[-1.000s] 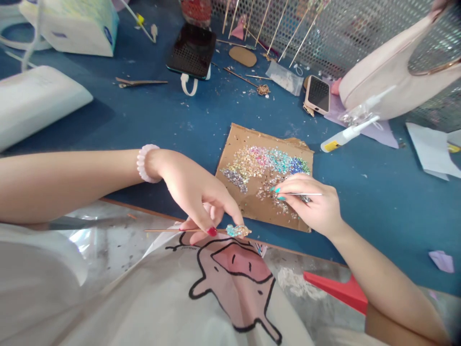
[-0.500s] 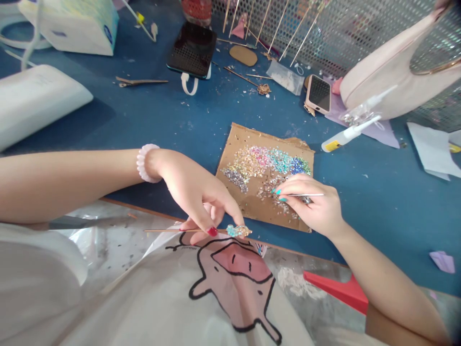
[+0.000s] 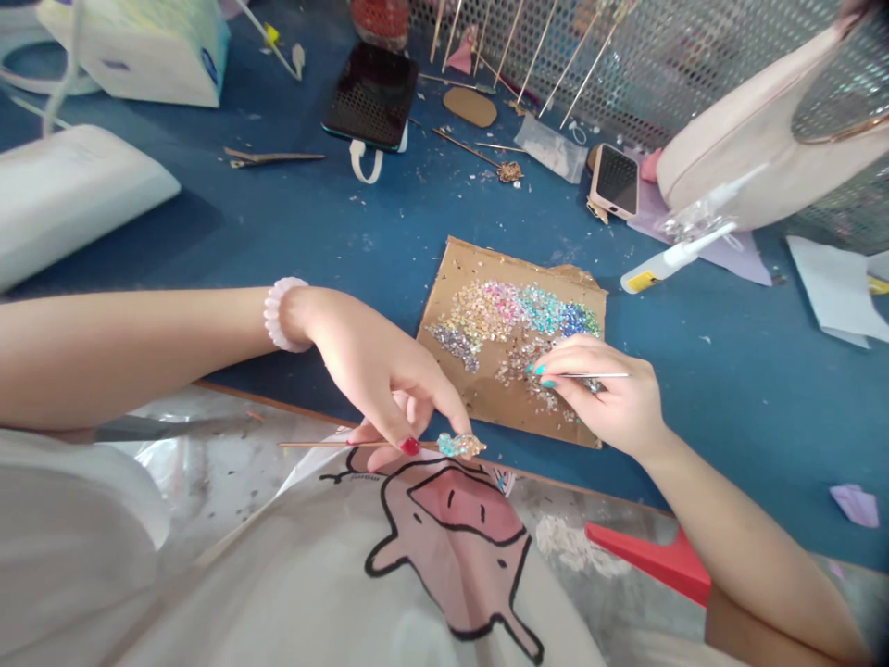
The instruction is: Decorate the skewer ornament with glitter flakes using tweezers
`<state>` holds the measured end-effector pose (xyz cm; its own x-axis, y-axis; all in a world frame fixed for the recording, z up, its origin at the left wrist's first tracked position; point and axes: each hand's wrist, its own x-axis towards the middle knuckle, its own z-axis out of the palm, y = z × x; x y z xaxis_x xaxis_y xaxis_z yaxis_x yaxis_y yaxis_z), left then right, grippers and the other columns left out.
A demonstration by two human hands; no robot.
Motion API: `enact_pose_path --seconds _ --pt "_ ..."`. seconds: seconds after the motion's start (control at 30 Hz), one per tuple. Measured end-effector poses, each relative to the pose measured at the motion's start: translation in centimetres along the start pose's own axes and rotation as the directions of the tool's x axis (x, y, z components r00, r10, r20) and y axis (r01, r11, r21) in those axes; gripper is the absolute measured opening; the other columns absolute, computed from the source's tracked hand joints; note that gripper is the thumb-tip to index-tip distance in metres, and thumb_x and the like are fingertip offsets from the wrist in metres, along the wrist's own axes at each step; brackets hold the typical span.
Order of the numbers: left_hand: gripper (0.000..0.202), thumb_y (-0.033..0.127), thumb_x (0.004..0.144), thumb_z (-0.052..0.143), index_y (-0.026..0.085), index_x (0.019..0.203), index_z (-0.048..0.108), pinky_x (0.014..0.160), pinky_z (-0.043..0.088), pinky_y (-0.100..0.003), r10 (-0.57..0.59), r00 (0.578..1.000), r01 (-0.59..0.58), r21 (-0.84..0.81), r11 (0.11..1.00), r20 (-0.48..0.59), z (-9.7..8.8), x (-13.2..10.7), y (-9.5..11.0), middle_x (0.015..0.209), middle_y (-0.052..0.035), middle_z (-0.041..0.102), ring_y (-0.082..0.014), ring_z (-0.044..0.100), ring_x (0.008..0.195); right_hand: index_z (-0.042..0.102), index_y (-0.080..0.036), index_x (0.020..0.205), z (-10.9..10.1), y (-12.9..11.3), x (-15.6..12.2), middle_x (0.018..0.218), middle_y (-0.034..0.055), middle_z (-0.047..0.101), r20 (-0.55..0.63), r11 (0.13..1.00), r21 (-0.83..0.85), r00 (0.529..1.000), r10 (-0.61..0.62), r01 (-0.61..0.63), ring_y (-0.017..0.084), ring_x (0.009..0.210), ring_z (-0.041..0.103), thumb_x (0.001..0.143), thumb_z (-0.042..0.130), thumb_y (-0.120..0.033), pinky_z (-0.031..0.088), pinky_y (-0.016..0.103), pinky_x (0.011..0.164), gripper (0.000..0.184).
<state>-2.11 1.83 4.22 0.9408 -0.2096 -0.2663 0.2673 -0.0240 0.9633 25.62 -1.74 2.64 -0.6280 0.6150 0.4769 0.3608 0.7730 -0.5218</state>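
Over the table's front edge, my left hand (image 3: 381, 371) pinches a thin brown hair stick (image 3: 312, 445). At the stick's right end sits a small ornament (image 3: 458, 446) covered in turquoise and gold-coloured stones, just below the index fingertip. My right hand (image 3: 615, 394) is closed on a slim whitish rod-like tool (image 3: 597, 375); its working tip is hidden by the fingers. These fingers are over the clear and silvery rhinestones (image 3: 518, 357) on a cardboard sheet (image 3: 451, 264). Farther back on the cardboard, coloured rhinestones (image 3: 500, 306) lie in yellow, pink, turquoise, blue and green patches.
A glue bottle (image 3: 667, 266) lies right of the cardboard. Behind are a phone (image 3: 615, 181), a black-screened device (image 3: 371, 93), another hair stick (image 3: 472, 153) and a metal clip (image 3: 274, 157). A pale bag (image 3: 736, 130) leans on the mesh panel (image 3: 694, 46).
My right hand has shifted very slightly to the right with the tool. My left hand and the hair stick are practically still.
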Motion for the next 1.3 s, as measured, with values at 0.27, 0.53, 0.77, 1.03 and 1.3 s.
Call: enact_pose_path --seconds 0.27,0.53,0.77,1.03,1.3 --pt "0.041 0.025 0.07 0.076 0.043 0.107 0.074 0.044 0.038 -0.027 0.112 0.968 -0.106 0.039 0.994 -0.226 -0.05 0.35 0.46 0.061 0.0101 0.068 -0.0138 0.055 0.046 0.07 -0.023 0.088 -0.14 -0.02 0.09 0.078 0.0041 0.076 0.011 1.0 -0.019 1.0 -0.014 0.014 0.018 0.075 0.072 0.091 0.066 -0.014 0.059 0.032 0.071 0.01" --pt "0.054 0.025 0.079 0.066 0.044 0.13 0.062 0.045 0.04 -0.028 0.026 1.0 -0.027 -0.02 0.999 -0.016 -0.08 0.19 0.02 0.062 0.0097 0.068 -0.0159 0.06 0.048 0.07 -0.022 0.087 -0.1 0.06 0.06 0.078 0.0045 0.076 0.009 0.999 -0.024 1.0 -0.027 0.028 0.018 0.074 0.072 0.091 0.066 -0.013 0.06 0.032 0.071 0.011" --pt "0.065 0.02 0.079 0.063 0.039 0.141 0.052 0.05 0.047 -0.025 -0.127 0.991 0.13 -0.122 0.984 0.037 0.05 0.13 0.02 0.075 0.0084 0.074 -0.0156 0.065 0.052 0.069 -0.022 0.088 -0.07 -0.06 -0.01 0.079 0.0048 0.077 -0.001 0.999 -0.01 0.999 -0.053 0.053 0.018 0.075 0.072 0.09 0.066 -0.012 0.059 0.034 0.072 0.01" --pt "0.064 0.02 0.089 0.055 0.039 0.148 0.04 0.051 0.049 -0.022 -0.058 0.996 0.061 -0.041 0.997 0.066 0.08 0.08 -0.32 0.075 0.0094 0.074 -0.0123 0.064 0.053 0.07 -0.023 0.087 -0.01 -0.13 0.09 0.077 0.0039 0.076 0.011 0.997 -0.01 0.997 -0.073 0.073 0.018 0.073 0.072 0.091 0.065 -0.014 0.06 0.034 0.07 0.011" --pt "0.06 0.021 0.083 0.062 0.044 0.138 0.053 0.047 0.045 -0.024 0.026 0.999 -0.026 -0.032 0.999 0.026 0.04 0.1 -0.15 0.066 0.0116 0.071 -0.014 0.063 0.05 0.069 -0.023 0.087 -0.08 -0.22 0.21 0.077 0.0035 0.076 0.027 0.997 -0.024 0.997 -0.075 0.076 0.018 0.073 0.071 0.093 0.063 -0.014 0.059 0.034 0.07 0.012"
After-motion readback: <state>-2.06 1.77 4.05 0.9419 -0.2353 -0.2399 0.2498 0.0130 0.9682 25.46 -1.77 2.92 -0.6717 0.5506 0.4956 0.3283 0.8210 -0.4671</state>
